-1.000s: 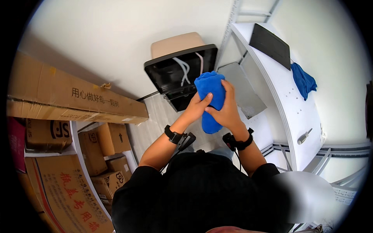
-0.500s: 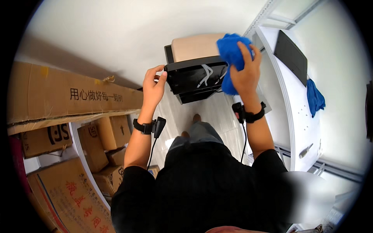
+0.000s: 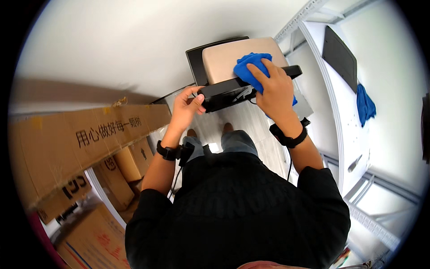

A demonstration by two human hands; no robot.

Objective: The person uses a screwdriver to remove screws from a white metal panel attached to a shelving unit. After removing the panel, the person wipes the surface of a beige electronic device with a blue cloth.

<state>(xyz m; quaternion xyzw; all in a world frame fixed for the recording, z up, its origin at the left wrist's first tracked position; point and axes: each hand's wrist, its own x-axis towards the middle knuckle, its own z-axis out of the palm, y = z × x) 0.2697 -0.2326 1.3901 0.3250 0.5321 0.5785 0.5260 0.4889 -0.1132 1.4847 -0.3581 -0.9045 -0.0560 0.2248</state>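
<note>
A glossy black slab-like panel [image 3: 219,91], with pale grey marks on its front face, is held up ahead of me with its long narrow edge upward. My left hand [image 3: 190,104] grips its left end, thumb in front. In my right hand [image 3: 272,85] is a bunched blue cloth [image 3: 251,67], which lies over the panel's upper edge right of the middle. Some of the cloth hangs below that hand. What exactly the panel is cannot be made out.
Just beyond the panel is a beige padded block [image 3: 224,56] with a dark flat board [image 3: 197,65] behind it. Cardboard boxes [image 3: 96,132] fill the left side. On the right, a white shelf [image 3: 333,112] bears a dark plate [image 3: 340,58], another blue cloth [image 3: 365,105] and a small tool [image 3: 354,163].
The panel has tipped so that its narrow edge faces up more and its front shows less. My right hand has brought the cloth down and left onto that edge.
</note>
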